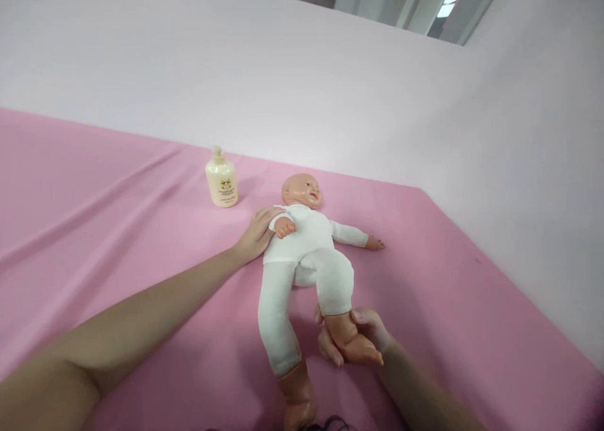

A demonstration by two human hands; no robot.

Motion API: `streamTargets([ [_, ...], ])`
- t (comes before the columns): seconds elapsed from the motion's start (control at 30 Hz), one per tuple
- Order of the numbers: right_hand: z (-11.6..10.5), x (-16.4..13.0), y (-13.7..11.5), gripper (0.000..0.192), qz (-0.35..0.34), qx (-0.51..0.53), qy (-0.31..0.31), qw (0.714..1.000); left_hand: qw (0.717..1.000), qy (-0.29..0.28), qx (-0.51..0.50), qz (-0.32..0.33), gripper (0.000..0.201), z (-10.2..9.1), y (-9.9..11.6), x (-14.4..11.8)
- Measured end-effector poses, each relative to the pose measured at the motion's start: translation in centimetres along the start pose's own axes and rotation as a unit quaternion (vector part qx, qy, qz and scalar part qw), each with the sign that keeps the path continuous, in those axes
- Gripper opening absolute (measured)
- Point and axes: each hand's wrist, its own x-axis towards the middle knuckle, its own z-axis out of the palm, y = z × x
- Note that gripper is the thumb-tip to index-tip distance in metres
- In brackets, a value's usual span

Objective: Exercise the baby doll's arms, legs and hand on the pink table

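A baby doll (306,229) with a cloth body in white lies on its back, its bald head away from me and turned to the right. My left hand (258,231) holds the doll's side by the shoulder and upper arm, with its fingertips partly hidden behind the doll's arm. Around the lower leg on the right, just above the foot (352,340), my right hand (372,330) is closed, and that leg is bent and lifted. The doll's other leg (277,318) stretches toward me, its foot near the bottom edge of the view.
A cream-coloured bottle (221,179) with a printed label stands upright left of the doll's head. Pink cloth (155,229) with some creases covers the table. White walls (236,72) rise behind and to the right, with a window (377,3) at the top.
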Motion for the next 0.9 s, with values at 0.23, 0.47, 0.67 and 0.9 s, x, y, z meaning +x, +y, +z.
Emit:
streamTargets([
  [0.23, -0.1, 0.0, -0.1, 0.053, 0.015, 0.002, -0.001, 1.000, 0.999, -0.004, -0.022, -0.023, 0.035, -0.1, 0.5, 0.0],
  [0.47, 0.0, -0.2, 0.0, 0.056, 0.033, -0.002, 0.021, 0.999, 1.000, 0.000, -0.022, -0.023, 0.037, 0.0, 0.5, -0.1],
  [0.67, 0.8, 0.2, -0.1, 0.048, -0.053, -0.001, 0.127, 0.990, 0.998, -0.033, 0.031, 0.042, 0.042, 0.0, 0.5, -0.5],
  [0.9, 1.4, 0.9, -0.4, 0.036, -0.090, 0.049, 0.201, 0.974, 0.992, -0.039, 0.058, 0.106, 0.043, -0.1, 0.4, -0.6],
])
